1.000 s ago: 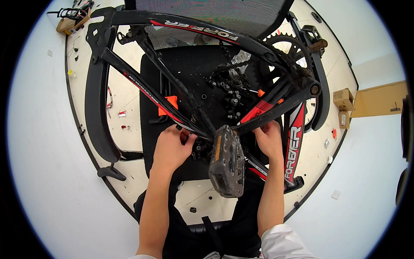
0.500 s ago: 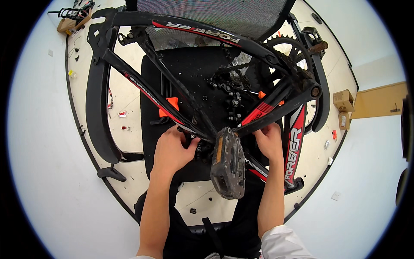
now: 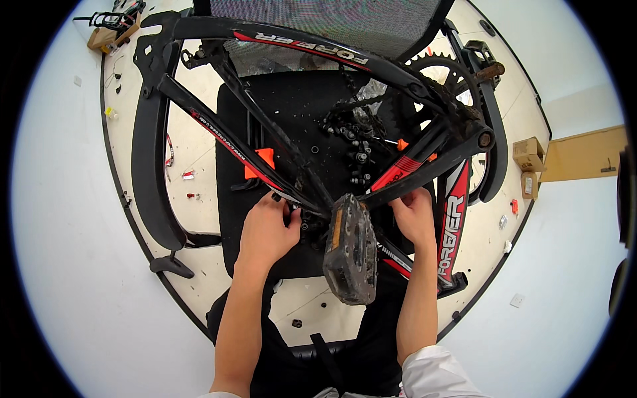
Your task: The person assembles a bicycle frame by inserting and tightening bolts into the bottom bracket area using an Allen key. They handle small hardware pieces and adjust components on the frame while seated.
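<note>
drew thumb of left hand (image 3: pixel 269 229) slightly inward since half a second ago, with fingers curled at near end of bike frame (image 3: pixel 229 146) propped over chair (image 3: pixel 292 99); cannot tell whether pinching, nor for right hand (image 3: pixel 415 212), half-hidden below crank arm (image 3: pixel 424 169). brace frame; keep knuckles off pedal (image 3: pixel 352 255).

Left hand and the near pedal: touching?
Apart. The head view shows it: the left hand is left of the near pedal, with the black seat visible in the gap between them.
</note>
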A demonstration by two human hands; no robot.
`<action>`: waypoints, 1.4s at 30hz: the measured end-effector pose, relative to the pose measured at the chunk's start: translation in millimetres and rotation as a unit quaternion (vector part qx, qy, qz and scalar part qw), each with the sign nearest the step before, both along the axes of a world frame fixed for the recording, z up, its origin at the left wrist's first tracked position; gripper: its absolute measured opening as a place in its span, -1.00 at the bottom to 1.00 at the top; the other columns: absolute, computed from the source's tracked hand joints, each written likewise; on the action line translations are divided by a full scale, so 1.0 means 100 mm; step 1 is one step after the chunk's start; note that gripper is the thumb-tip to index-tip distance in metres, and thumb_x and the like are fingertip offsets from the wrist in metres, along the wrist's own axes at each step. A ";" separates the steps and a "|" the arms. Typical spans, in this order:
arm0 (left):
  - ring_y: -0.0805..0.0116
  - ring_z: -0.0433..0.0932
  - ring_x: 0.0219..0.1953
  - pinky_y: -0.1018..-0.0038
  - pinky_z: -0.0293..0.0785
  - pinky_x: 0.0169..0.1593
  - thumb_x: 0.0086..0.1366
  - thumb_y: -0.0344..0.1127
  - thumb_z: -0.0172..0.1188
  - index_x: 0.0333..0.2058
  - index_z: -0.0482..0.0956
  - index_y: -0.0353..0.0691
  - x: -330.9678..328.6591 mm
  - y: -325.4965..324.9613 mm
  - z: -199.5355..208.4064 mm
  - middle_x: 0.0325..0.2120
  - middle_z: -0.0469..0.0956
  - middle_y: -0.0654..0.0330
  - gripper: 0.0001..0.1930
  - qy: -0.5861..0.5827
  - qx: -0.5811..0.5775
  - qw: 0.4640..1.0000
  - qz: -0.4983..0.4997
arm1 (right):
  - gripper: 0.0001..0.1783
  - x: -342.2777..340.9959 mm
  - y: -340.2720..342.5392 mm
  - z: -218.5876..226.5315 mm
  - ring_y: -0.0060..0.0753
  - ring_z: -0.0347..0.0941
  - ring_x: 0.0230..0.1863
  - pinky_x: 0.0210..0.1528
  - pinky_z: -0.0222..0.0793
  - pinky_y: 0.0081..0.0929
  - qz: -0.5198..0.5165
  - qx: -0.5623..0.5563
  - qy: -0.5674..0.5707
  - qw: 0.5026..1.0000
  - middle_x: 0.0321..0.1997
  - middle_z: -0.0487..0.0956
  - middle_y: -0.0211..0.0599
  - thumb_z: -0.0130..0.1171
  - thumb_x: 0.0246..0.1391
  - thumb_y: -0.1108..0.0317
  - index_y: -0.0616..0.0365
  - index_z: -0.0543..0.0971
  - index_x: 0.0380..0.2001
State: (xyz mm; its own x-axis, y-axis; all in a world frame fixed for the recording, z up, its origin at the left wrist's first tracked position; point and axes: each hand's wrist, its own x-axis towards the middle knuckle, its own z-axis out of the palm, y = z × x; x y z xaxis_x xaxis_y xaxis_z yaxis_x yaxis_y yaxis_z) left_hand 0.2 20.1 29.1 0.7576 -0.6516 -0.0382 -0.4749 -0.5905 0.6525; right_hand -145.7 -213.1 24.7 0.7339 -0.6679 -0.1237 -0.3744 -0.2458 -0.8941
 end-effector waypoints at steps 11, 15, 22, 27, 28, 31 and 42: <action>0.03 0.59 -0.44 0.25 0.52 -0.31 0.11 -0.35 0.32 -0.38 0.56 -0.32 -0.01 -0.01 0.01 -0.45 0.55 0.05 -0.82 0.037 -0.018 0.999 0.013 | -0.80 0.01 0.02 0.03 -0.61 0.50 -0.45 -0.37 0.43 -0.57 0.009 -0.005 0.010 1.000 -0.44 0.64 -0.34 0.19 0.20 0.39 0.27 0.66 -0.17; 0.02 0.58 -0.43 0.24 0.52 -0.31 0.12 -0.35 0.30 -0.39 0.55 -0.34 0.00 -0.04 0.12 -0.47 0.54 0.04 -0.82 0.066 -0.002 0.998 0.021 | -0.79 0.01 0.01 0.04 -0.60 0.50 -0.46 -0.36 0.43 -0.56 0.012 -0.010 0.014 1.000 -0.44 0.65 -0.31 0.19 0.20 0.39 0.27 0.65 -0.16; 0.03 0.56 -0.45 0.23 0.50 -0.33 0.10 -0.32 0.30 -0.43 0.53 -0.33 0.00 -0.01 0.07 -0.49 0.53 0.04 -0.80 0.053 -0.007 0.999 0.000 | -0.78 0.03 0.02 0.10 -0.60 0.52 -0.45 -0.36 0.42 -0.56 0.017 -0.006 0.027 0.999 -0.44 0.65 -0.30 0.19 0.20 0.39 0.27 0.65 -0.15; 0.02 0.55 -0.46 0.22 0.50 -0.32 0.10 -0.31 0.30 -0.44 0.54 -0.34 -0.01 -0.02 0.13 -0.51 0.52 0.03 -0.80 0.008 -0.024 1.000 -0.012 | -0.77 0.03 0.03 0.10 -0.59 0.51 -0.45 -0.36 0.42 -0.56 0.011 0.010 0.034 0.999 -0.41 0.65 -0.30 0.19 0.20 0.38 0.28 0.64 -0.14; 0.02 0.55 -0.46 0.22 0.50 -0.32 0.10 -0.31 0.30 -0.45 0.54 -0.34 -0.01 -0.02 0.11 -0.51 0.52 0.03 -0.80 0.023 -0.017 1.000 -0.009 | -0.77 0.01 0.03 0.10 -0.58 0.51 -0.44 -0.35 0.41 -0.55 0.010 0.005 0.026 1.000 -0.41 0.65 -0.29 0.19 0.20 0.38 0.28 0.63 -0.14; 0.04 0.54 -0.47 0.23 0.50 -0.32 0.09 -0.31 0.30 -0.46 0.54 -0.34 -0.01 -0.01 0.05 -0.53 0.52 0.04 -0.80 0.051 -0.007 0.999 0.004 | -0.75 -0.04 0.06 0.26 -0.51 0.52 -0.43 -0.34 0.41 -0.50 0.029 -0.041 0.057 0.997 -0.41 0.63 -0.26 0.19 0.19 0.36 0.30 0.62 -0.14; 0.06 0.65 -0.38 0.31 0.55 -0.26 0.17 -0.31 0.25 -0.26 0.61 -0.27 0.05 0.01 -0.12 -0.48 0.62 0.01 -0.80 -0.041 -0.023 0.996 -0.082 | -0.72 -0.29 0.78 2.39 -0.26 0.50 -0.46 -0.42 0.41 -0.43 0.275 -0.242 0.265 0.892 -0.44 0.56 -0.29 0.34 -0.03 0.23 0.21 0.55 -0.38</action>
State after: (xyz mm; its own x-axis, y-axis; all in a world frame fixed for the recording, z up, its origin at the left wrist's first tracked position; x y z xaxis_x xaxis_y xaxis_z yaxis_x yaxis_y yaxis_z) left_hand 5.1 20.7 17.5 0.6400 -0.7666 0.0519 -0.6158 -0.4713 0.6315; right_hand -175.2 -135.0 263.8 0.8913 -0.2935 -0.3456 -0.4161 -0.8323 -0.3663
